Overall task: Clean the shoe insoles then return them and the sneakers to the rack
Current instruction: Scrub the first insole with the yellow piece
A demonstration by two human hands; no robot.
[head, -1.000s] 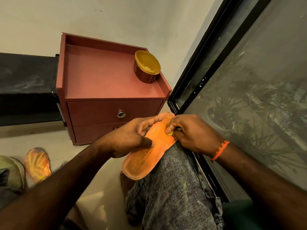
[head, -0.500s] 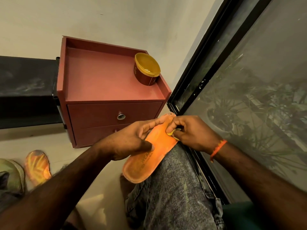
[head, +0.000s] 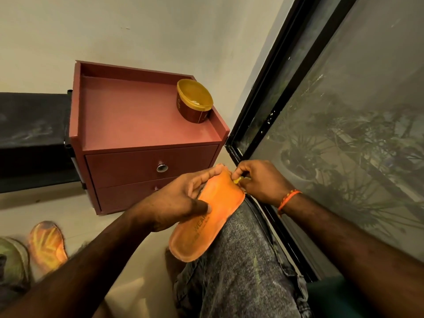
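An orange insole [head: 206, 219] rests on my knee, heel end toward me and printed side up. My left hand [head: 176, 200] grips its left edge, thumb on top and fingers under the toe end. My right hand [head: 259, 182] pinches a small yellow piece [head: 238, 180] against the insole's toe edge; what the piece is I cannot make out. A second orange insole [head: 47, 245] lies on the floor at the lower left. Beside it, part of a greenish sneaker [head: 11, 260] shows at the frame's left edge.
A red two-drawer cabinet [head: 146, 138] stands against the wall, with an open yellow-rimmed tub [head: 195, 104] on its right top corner. A dark shelf [head: 32, 138] adjoins it on the left. A black-framed window [head: 263, 125] runs along my right side.
My right hand has slid a little to the right along the toe edge of the insole. The view has tilted slightly, so the cabinet sits lower in frame.
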